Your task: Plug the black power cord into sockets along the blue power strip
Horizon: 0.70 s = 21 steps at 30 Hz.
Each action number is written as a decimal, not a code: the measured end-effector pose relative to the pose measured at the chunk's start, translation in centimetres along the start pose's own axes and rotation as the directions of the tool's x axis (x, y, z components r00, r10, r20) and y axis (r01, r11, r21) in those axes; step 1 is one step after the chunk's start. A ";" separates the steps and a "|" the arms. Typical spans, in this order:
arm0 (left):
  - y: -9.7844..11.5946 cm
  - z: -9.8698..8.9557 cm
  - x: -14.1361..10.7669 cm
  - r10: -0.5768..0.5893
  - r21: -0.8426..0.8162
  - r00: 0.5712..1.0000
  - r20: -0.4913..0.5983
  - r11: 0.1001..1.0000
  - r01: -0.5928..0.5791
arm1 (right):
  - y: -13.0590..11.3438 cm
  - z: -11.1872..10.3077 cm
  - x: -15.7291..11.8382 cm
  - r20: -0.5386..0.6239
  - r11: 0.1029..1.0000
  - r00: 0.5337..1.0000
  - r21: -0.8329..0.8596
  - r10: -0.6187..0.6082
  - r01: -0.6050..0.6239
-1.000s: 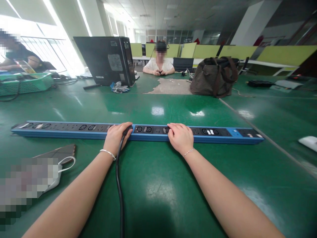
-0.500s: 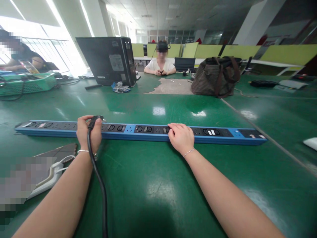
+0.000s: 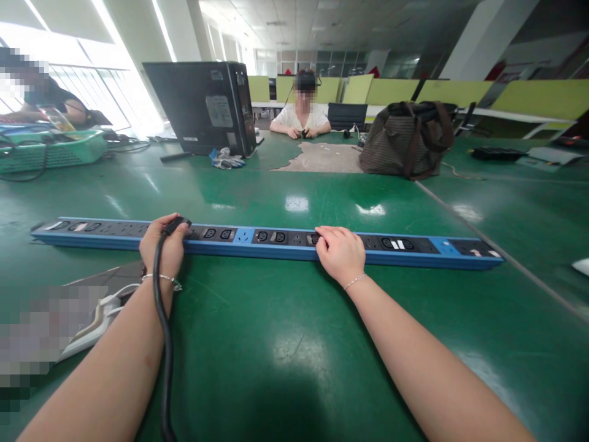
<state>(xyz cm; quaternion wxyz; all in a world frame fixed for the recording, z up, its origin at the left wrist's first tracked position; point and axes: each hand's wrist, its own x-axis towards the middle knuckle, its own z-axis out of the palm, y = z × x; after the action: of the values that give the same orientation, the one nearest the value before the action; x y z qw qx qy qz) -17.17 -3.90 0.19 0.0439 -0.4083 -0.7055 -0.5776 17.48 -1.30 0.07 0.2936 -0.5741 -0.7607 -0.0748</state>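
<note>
A long blue power strip (image 3: 276, 250) with black socket panels lies across the green table in front of me. My left hand (image 3: 162, 244) is closed around a black power plug (image 3: 177, 224), holding it just over the strip's left half. From the plug a thick black cord (image 3: 164, 344) runs down over my wrist toward the bottom edge. Whether the plug touches a socket, I cannot tell. My right hand (image 3: 341, 253) grips the strip right of its middle, fingers over the top face and thumb at the near side.
A computer tower (image 3: 197, 107), crumpled gloves (image 3: 226, 158) and a brown bag (image 3: 407, 141) stand farther back. A green basket (image 3: 69, 152) sits at the left. White cable and a grey sheet lie by my left forearm. Another person (image 3: 301, 116) sits opposite; one more is far left.
The plug in my left hand has tipped flatter, and its cord has swung left across my wrist. My right hand stays on the strip. The view has shifted slightly.
</note>
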 end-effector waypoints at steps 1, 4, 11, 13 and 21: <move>-0.2 0.1 0.0 0.016 -0.017 1.000 0.002 1.000 -0.016 | 0.0 0.0 0.0 -0.001 1.000 1.000 -0.001 0.000 0.000; -0.9 0.3 0.0 0.080 -0.092 0.997 0.000 0.993 -0.080 | 0.0 0.0 0.0 -0.011 1.000 1.000 -0.007 -0.005 0.005; -1.8 0.7 0.1 0.158 -0.132 0.987 -0.011 0.979 -0.158 | 0.3 0.1 0.1 -0.013 1.000 1.000 -0.022 -0.022 0.021; -1.8 0.7 0.2 0.152 -0.131 0.988 -0.006 0.980 -0.151 | 0.3 0.2 0.1 -0.015 0.999 1.000 -0.027 -0.025 0.025; -1.8 0.9 0.3 0.140 -0.131 0.988 0.061 0.983 -0.131 | 0.3 0.1 0.1 -0.011 0.999 1.000 -0.040 -0.025 0.025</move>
<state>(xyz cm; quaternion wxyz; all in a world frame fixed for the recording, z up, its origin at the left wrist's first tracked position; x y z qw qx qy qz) -18.12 -3.03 -1.32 0.0324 -0.4774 -0.6389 -0.6023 17.73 -1.10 -0.04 0.2855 -0.5699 -0.7644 -0.0970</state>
